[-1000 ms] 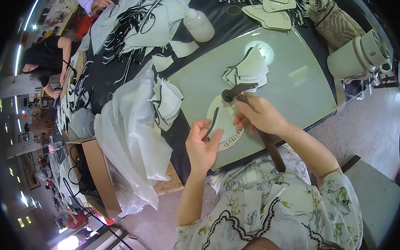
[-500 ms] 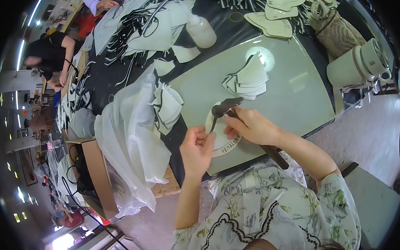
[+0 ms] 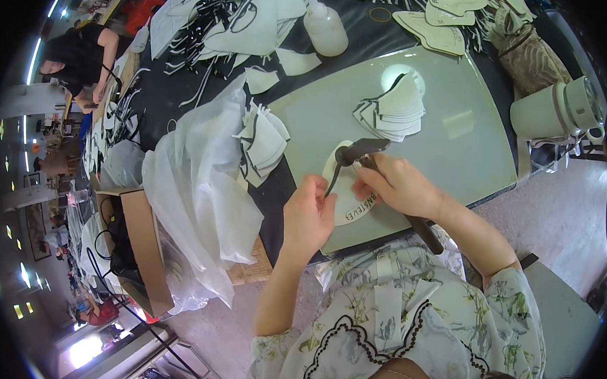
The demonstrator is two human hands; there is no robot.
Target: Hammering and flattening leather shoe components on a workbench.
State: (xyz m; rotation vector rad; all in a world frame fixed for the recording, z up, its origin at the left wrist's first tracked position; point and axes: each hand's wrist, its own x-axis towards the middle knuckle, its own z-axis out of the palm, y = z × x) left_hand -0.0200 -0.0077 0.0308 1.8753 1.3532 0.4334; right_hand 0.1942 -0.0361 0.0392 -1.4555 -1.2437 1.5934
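Observation:
My right hand is wrapped round a hammer. Its dark head points up and left over the work, and the brown handle sticks out below my wrist. Under the hammer a cream-white cut piece with a printed curved edge lies on the pale green board. My left hand is closed at the left edge of this piece, fingertips pinching a thin black strip that runs up toward the hammer's round face. Fingers and hammer hide part of the piece.
A fanned stack of white pieces lies on the board, another stack left of it. Beyond stand a white bottle and black-edged pieces. A plastic bag, a cardboard box and a light-coloured flask flank the board. Co-workers sit at left.
The view has shifted, so most things sit a little lower or further right. Both hands keep their hold, and the hammer stays over the white piece.

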